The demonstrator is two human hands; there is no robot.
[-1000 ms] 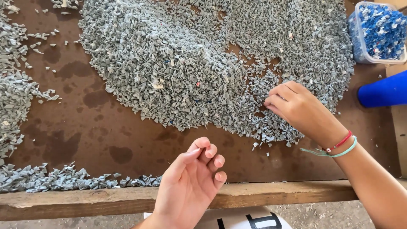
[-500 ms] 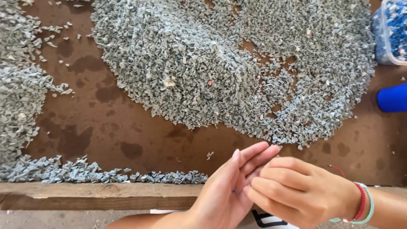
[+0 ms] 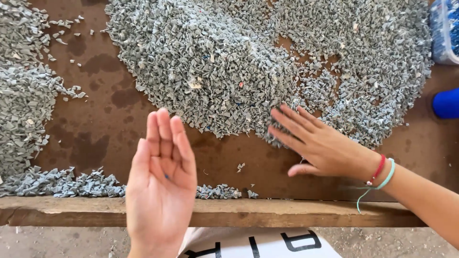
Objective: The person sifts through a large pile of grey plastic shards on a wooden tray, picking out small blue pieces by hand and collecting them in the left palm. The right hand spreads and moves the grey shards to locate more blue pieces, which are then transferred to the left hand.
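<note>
The left hand (image 3: 162, 181) is held open, palm up, lower centre, a tiny blue bit (image 3: 166, 176) carried on it. The right hand (image 3: 318, 143) is laid flat, fingers spread, on the grey chips (image 3: 215, 71) heaped mid-tabletop (image 3: 105, 134).

Tiny blue chip (image 3: 166, 176) lying in an upturned palm, broad grey chip heap (image 3: 224, 71) spread on brown table

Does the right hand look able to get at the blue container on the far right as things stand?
Probably yes: the right hand lies flat on the grey chips, holding nothing, and only loose chips and bare board lie between it and the blue container.
</note>
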